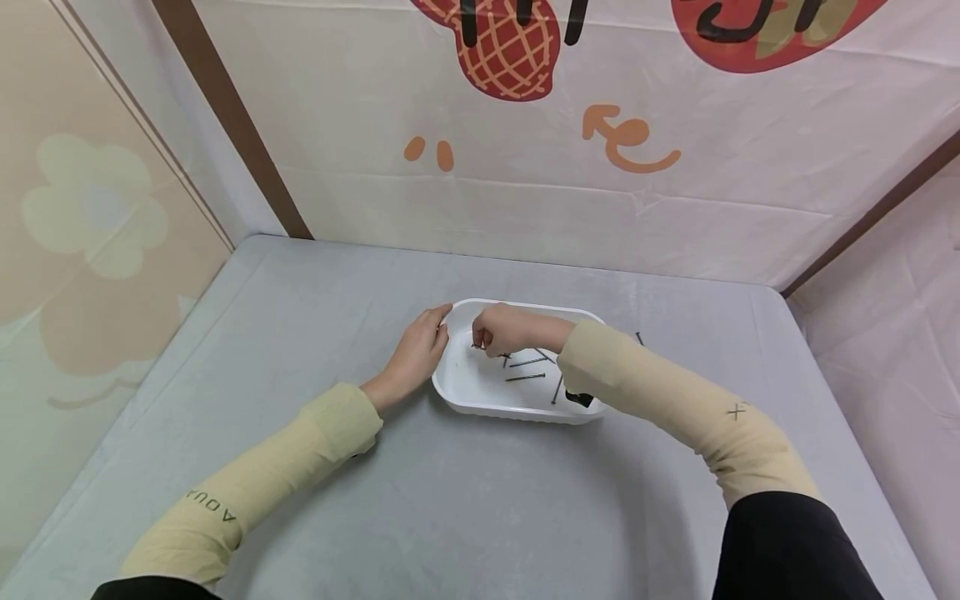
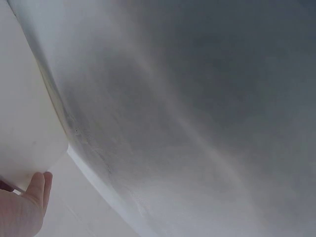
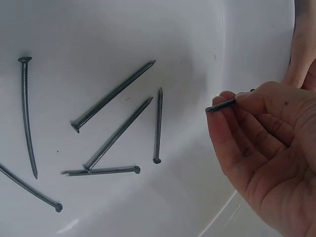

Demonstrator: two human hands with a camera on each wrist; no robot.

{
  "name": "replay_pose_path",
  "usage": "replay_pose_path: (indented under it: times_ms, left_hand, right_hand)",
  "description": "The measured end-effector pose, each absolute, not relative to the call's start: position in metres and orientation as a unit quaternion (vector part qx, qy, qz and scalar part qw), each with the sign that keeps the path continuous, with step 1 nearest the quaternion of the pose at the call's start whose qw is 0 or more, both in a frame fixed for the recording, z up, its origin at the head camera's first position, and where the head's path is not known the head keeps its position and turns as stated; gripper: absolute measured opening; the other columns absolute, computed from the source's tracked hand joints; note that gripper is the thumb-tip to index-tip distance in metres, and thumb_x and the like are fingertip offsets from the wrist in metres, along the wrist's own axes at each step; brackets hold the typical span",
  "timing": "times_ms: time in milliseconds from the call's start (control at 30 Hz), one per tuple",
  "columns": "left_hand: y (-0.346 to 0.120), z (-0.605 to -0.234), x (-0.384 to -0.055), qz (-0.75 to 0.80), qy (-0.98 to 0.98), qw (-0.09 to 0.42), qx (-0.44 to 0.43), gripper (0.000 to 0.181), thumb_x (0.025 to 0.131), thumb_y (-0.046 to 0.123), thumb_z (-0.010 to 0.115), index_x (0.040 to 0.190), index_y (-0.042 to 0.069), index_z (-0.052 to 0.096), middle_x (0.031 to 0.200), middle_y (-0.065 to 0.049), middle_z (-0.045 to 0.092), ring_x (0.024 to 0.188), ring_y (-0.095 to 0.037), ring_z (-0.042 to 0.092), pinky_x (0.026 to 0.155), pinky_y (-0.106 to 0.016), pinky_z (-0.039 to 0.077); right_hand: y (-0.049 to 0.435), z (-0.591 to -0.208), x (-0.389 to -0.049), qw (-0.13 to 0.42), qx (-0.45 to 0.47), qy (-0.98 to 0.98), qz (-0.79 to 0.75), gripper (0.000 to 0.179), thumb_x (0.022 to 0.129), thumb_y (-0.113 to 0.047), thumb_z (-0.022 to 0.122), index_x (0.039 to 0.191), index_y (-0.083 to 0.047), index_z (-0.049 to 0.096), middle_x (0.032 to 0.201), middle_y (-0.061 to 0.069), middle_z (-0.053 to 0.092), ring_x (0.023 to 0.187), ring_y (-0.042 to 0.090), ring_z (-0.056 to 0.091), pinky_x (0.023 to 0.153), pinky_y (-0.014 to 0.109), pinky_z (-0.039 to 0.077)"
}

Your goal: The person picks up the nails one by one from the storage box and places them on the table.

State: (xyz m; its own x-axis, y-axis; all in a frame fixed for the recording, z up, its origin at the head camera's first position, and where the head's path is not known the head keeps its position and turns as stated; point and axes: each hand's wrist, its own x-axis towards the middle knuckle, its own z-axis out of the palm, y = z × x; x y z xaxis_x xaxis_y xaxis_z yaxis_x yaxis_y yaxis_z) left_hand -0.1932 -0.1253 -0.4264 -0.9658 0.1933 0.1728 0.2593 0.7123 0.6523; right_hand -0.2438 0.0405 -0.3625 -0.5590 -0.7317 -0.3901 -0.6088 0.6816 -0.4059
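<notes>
A white oval-cornered tray point(image 1: 463, 379) sits on the table with several dark nails point(image 3: 118, 133) scattered inside it. My right hand point(image 1: 506, 329) is over the left part of the tray, pinching one nail point(image 3: 221, 105) between thumb and fingertips. In the right wrist view that nail lies across the fingers, its middle partly covered by the thumb. My left hand point(image 1: 416, 350) grips the tray's left end at the rim; its fingers point(image 2: 37, 190) show at the tray edge in the left wrist view.
Another nail point(image 1: 639, 338) lies on the grey table cover point(image 1: 480, 500), to the right of the tray and partly behind my right forearm. A printed cloth wall point(image 1: 360, 200) stands along the table's back edge, with more cloth at both sides.
</notes>
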Motion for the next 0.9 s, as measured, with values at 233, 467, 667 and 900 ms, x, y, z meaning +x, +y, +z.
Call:
replay_pose_path:
  times_ms: [233,467,667,900]
  left_hand:
    - [-0.125,-0.427,-0.193,-0.358,-0.925,0.044,-0.123,0.039,0.095,0.007,0.037,0.132,-0.005,0.039,0.117,-0.019,0.052,0.103,-0.025,0.053,0.087,-0.035,0.047]
    - [-0.125,-0.428,-0.194,-0.356,-0.926,0.040,-0.121,0.039,0.096,0.008,0.036,0.133,-0.004,0.038,0.119,-0.019,0.051,0.106,-0.025,0.052,0.088,-0.034,0.046]
    - [-0.125,-0.427,-0.193,-0.355,-0.927,0.038,-0.119,0.039,0.096,0.008,0.035,0.134,-0.004,0.037,0.121,-0.019,0.050,0.109,-0.025,0.051,0.089,-0.034,0.046]
    - [-0.125,-0.426,-0.192,-0.353,-0.927,0.039,-0.118,0.039,0.096,0.008,0.036,0.134,-0.004,0.038,0.122,-0.019,0.050,0.110,-0.025,0.051,0.090,-0.034,0.046]
  right_hand:
    - [0.046,-0.358,-0.244,0.272,-0.377,0.877,-0.121,0.022,0.081,0.003,0.057,0.101,0.002,0.064,0.087,0.006,0.062,0.074,0.014,0.054,0.065,0.022,0.045]
    - [0.052,-0.357,-0.244,0.261,-0.381,0.878,-0.126,0.022,0.080,0.004,0.057,0.100,0.003,0.064,0.081,0.004,0.061,0.070,0.012,0.052,0.063,0.021,0.044]
    - [0.056,-0.356,-0.244,0.253,-0.391,0.876,-0.126,0.022,0.079,0.003,0.055,0.099,0.003,0.064,0.078,0.004,0.060,0.067,0.012,0.051,0.063,0.022,0.043]
    - [0.060,-0.350,-0.240,0.256,-0.388,0.875,-0.134,0.022,0.079,0.004,0.055,0.100,0.003,0.064,0.073,0.002,0.058,0.064,0.011,0.050,0.063,0.022,0.043]
